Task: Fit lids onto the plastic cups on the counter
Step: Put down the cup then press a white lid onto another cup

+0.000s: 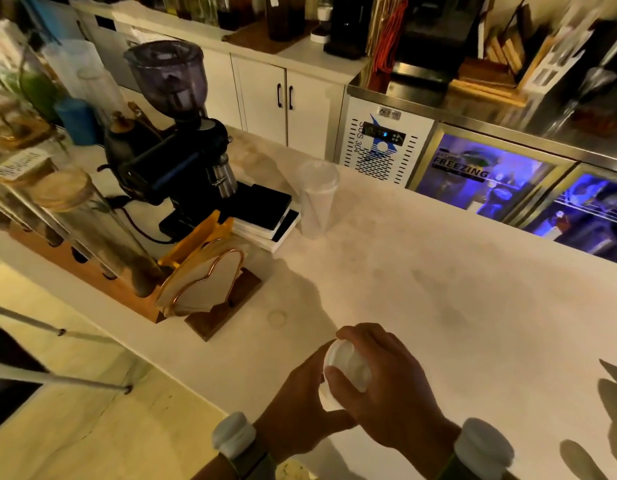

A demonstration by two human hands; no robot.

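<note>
Fingers of the right hand were clamped over a white lid, pressing it onto a plastic cup at 6 o'clock on the worktop. Left hand was wrapped around the cup body, steadying it. Whether the rim had seated all round could not be told. A second, lidded cup stood well apart at 12 o'clock, beside a coffee grinder. Judged step: lid seating. Next move would call for even downward pressure around the full rim.
</note>
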